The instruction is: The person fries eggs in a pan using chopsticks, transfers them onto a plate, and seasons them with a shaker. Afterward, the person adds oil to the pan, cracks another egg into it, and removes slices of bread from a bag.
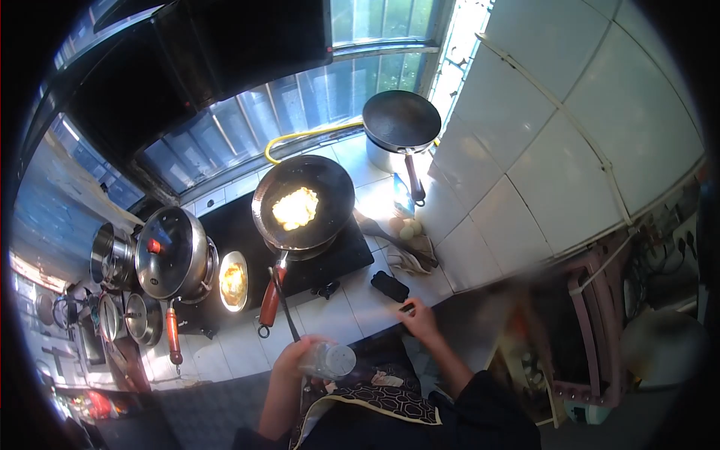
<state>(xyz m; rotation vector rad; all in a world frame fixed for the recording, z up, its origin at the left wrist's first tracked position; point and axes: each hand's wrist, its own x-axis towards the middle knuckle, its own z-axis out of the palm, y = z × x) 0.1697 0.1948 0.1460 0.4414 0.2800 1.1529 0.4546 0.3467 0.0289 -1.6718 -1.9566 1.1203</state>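
My left hand [291, 358] is wrapped round a clear jar [331, 361] with a pale lid, low in the view and in front of the counter edge. The dark handle of a utensil [283, 305] rises beside that hand toward the wok. My right hand [420, 321] is closed on a small dark object [407, 308], near a black item [390, 286] on the white tiles. On the black stove a wok [324, 187] holds yellow-white cooked food [295, 208]; its red-brown handle [270, 304] points toward me.
Left of the wok are an oval plate [233, 281] with food, a lidded pan [166, 259] and steel pots [112, 256]. A dark pan [402, 121] tops a pot at the back right. Eggs [407, 229] and a cloth [409, 261] lie by the tiled wall.
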